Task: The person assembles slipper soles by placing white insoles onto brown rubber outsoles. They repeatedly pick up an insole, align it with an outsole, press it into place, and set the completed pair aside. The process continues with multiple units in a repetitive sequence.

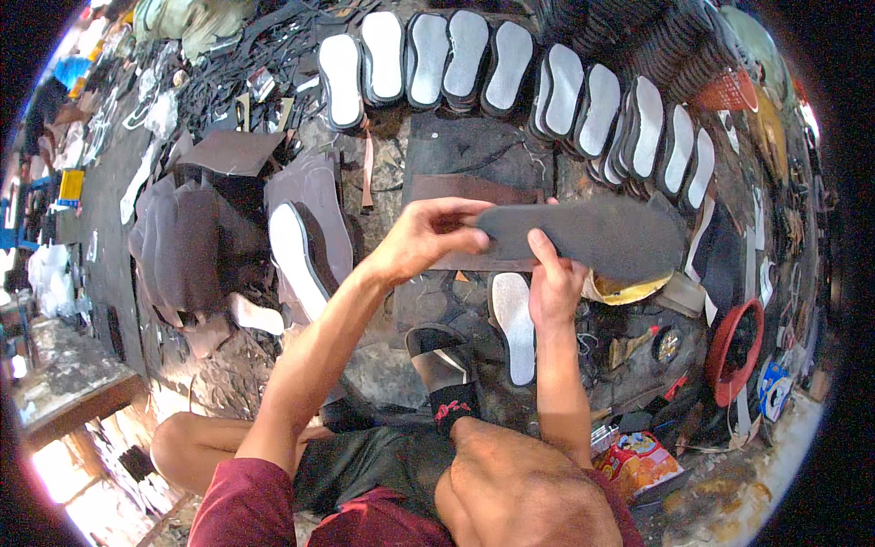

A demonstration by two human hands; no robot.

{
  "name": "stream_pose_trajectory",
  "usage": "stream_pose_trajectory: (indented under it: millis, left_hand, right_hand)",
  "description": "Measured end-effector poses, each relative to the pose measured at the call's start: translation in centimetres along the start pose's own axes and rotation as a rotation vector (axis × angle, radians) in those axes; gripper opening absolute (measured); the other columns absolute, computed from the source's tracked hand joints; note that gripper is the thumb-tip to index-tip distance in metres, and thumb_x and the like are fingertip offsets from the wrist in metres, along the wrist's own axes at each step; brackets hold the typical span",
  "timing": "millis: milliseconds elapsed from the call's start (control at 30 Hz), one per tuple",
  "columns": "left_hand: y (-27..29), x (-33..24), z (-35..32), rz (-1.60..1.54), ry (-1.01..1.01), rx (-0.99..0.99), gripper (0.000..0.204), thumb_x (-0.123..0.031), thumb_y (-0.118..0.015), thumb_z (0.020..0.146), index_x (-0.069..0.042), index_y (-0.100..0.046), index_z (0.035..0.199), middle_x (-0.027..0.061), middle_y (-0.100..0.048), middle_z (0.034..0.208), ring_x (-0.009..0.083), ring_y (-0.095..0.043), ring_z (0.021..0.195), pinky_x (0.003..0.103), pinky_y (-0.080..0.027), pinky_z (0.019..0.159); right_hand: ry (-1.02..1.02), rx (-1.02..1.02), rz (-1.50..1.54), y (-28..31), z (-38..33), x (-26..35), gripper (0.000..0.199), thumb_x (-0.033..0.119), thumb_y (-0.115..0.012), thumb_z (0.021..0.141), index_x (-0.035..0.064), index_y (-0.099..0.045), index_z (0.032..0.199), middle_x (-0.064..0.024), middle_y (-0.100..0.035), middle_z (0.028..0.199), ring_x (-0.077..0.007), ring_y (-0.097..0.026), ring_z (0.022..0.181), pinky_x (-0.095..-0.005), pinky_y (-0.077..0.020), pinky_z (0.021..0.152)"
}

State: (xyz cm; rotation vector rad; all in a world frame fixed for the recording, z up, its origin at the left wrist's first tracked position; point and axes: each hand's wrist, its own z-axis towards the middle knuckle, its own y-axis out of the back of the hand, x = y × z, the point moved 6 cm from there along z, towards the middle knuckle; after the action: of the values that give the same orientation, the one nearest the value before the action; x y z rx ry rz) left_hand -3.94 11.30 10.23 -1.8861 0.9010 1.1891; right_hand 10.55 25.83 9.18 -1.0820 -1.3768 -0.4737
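Right hand (pixel 556 290) grips a dark sole (pixel 602 235), left hand (pixel 421 241) pinching its end

The held sole (pixel 592 239) is plain dark grey. Insoles in the curved row (pixel 468 55) show silvery-white faces with black edges. Stacked sheets (pixel 178 242) are purplish brown. Shirt (pixel 241 506): maroon. Shorts (pixel 365 474): blackish green. Sock (pixel 453 402): black, pinkish-red motif. Ring (pixel 715 357): red. Basket (pixel 725 95): orange-red. Packet (pixel 638 463): mottled orange, red and yellow.
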Motion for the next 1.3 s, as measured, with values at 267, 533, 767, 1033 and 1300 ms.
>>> stream_pose_trajectory:
  millis: [267, 533, 767, 1033, 1300]
  left_hand:
    - [8.1, 11.6, -4.4, -0.325, 0.158, -0.724, 0.044, -0.006, -0.076, 0.086, 0.000, -0.064, 0.128, 0.0030, -0.071, 0.098, 0.0098, -0.062, 0.085, 0.025, -0.050, 0.076]
    - [7.1, 14.5, -3.6, -0.156, 0.147, -0.764, 0.049, -0.007, -0.081, 0.081, 0.000, -0.066, 0.127, 0.0041, -0.070, 0.095, 0.0100, -0.063, 0.080, 0.024, -0.051, 0.074]
    - [7.6, 16.0, -3.3, 0.075, 0.160, -0.761, 0.046, -0.010, -0.081, 0.080, 0.001, -0.068, 0.123, 0.0049, -0.072, 0.091, 0.0096, -0.064, 0.079, 0.024, -0.052, 0.073]
    - [7.4, 15.1, -3.3, 0.051, 0.222, -0.745, 0.044, -0.010, -0.082, 0.078, 0.000, -0.070, 0.120, 0.0045, -0.072, 0.091, 0.0104, -0.064, 0.079, 0.024, -0.052, 0.074]
    - [7.4, 15.0, -3.3, 0.099, 0.259, -0.738, 0.048, -0.010, -0.083, 0.076, 0.003, -0.069, 0.120, 0.0065, -0.072, 0.095, 0.0120, -0.065, 0.082, 0.026, -0.053, 0.077]
  right_hand:
    - [-0.165, 0.025, -0.344, 4.9, 6.0, -3.8, 0.042, -0.003, -0.073, 0.082, 0.0011, -0.067, 0.123, -0.0133, -0.069, 0.117, -0.0196, -0.065, 0.107, -0.0330, -0.0509, 0.097]
    - [-0.132, -0.001, -0.748, 7.8, 5.0, -8.9, 0.044, 0.001, -0.075, 0.081, -0.0011, -0.067, 0.124, -0.0180, -0.070, 0.117, -0.0227, -0.068, 0.102, -0.0327, -0.0529, 0.091]
    - [-0.154, 0.015, -0.723, 9.0, 5.0, -9.9, 0.041, 0.000, -0.075, 0.081, -0.0016, -0.068, 0.121, -0.0164, -0.071, 0.115, -0.0215, -0.068, 0.101, -0.0330, -0.0523, 0.091]
    - [-0.213, -0.013, -0.708, 9.3, 4.8, -10.1, 0.041, -0.001, -0.075, 0.080, -0.0015, -0.068, 0.121, -0.0164, -0.071, 0.116, -0.0231, -0.067, 0.104, -0.0341, -0.0510, 0.092]
    - [-0.178, -0.041, -0.684, 9.4, 4.8, -10.3, 0.041, -0.002, -0.074, 0.080, -0.0009, -0.069, 0.120, -0.0173, -0.070, 0.117, -0.0243, -0.067, 0.105, -0.0344, -0.0503, 0.094]
